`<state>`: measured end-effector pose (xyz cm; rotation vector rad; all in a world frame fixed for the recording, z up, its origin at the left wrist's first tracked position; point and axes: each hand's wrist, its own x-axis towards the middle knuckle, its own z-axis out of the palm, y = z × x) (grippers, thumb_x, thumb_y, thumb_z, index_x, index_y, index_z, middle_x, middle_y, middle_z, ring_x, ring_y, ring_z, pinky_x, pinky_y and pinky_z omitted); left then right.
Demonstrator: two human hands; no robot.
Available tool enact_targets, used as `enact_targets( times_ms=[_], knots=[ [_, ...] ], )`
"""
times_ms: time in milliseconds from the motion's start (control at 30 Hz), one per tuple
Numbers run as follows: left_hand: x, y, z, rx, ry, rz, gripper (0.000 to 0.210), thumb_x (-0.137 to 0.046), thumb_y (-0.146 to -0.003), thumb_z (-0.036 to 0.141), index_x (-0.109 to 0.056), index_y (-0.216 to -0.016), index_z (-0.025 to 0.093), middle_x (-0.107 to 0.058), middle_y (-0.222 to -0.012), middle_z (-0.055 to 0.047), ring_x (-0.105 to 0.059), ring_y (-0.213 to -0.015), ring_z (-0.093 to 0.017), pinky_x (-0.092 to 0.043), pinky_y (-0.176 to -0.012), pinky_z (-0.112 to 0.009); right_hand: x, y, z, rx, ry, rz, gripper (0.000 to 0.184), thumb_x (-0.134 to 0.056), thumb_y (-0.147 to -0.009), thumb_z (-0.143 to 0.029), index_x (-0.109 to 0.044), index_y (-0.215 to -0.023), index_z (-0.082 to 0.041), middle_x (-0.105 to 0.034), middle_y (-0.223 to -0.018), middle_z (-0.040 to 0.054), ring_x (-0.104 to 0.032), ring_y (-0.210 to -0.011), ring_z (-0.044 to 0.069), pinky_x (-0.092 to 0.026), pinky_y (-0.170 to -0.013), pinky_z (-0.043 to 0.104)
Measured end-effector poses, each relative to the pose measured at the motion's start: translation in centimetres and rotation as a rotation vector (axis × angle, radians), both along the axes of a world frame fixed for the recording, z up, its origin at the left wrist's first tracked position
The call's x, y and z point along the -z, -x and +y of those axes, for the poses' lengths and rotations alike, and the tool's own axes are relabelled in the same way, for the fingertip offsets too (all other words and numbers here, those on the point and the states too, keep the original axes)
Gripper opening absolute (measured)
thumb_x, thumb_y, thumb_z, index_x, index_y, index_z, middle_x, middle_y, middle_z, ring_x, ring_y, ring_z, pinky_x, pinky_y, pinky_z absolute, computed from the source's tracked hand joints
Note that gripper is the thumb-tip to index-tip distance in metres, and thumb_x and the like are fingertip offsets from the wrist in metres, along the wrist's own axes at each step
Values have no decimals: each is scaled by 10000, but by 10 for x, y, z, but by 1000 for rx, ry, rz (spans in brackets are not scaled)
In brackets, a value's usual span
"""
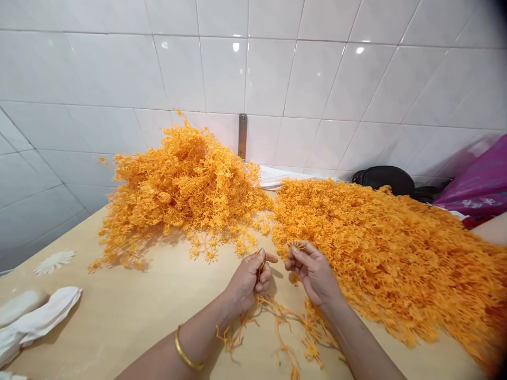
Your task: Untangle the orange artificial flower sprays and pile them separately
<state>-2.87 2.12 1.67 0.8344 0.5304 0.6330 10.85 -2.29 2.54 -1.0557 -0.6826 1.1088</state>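
Observation:
My left hand is closed on an orange stringy strand, its thumb pressed on the index finger. From below that hand, branching orange strands trail over the table toward my right wrist. A hand's width to the right, my right hand pinches a small orange flower-shaped piece between thumb and fingers. Just behind and beside it spreads a wide heap of similar orange pieces. Another, taller orange heap of tangled pieces stands beyond my left hand.
The pale wooden table meets a white tiled wall with a metal bracket. White cloth and a white scalloped piece lie at left. A black case and purple fabric are at the back right.

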Motion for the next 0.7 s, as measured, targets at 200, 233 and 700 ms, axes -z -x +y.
enact_targets(
  times_ms=[200, 233, 700],
  knots=[
    [0, -2, -5, 8, -100, 140, 354, -465, -752, 458, -555, -727, 116, -375, -365, 64, -241, -271, -27, -162, -339, -188, -3, 8, -4, -109, 27, 5, 277, -688, -611, -316, -485, -745, -183, -517, -559, -46, -460, -504, 78, -375, -514, 216],
    [0, -3, -5, 3, -110, 161, 352, -472, -747, 456, -557, -720, 115, -369, -359, 66, -237, -267, -26, -159, -335, -189, -5, 9, -4, -114, 31, -16, 279, -683, -615, -328, -482, -740, -180, -499, -546, -50, -448, -499, 75, -365, -505, 211],
    [2, 0, -3, 53, -127, 108, 197, -626, -634, 288, -521, -705, 137, -495, -483, 36, -429, -348, -58, -290, -376, -181, 1, 15, -3, -79, -51, -545, 211, -540, -739, -350, -474, -641, -176, -428, -580, -41, -372, -524, 79, -296, -480, 205]
  ],
)
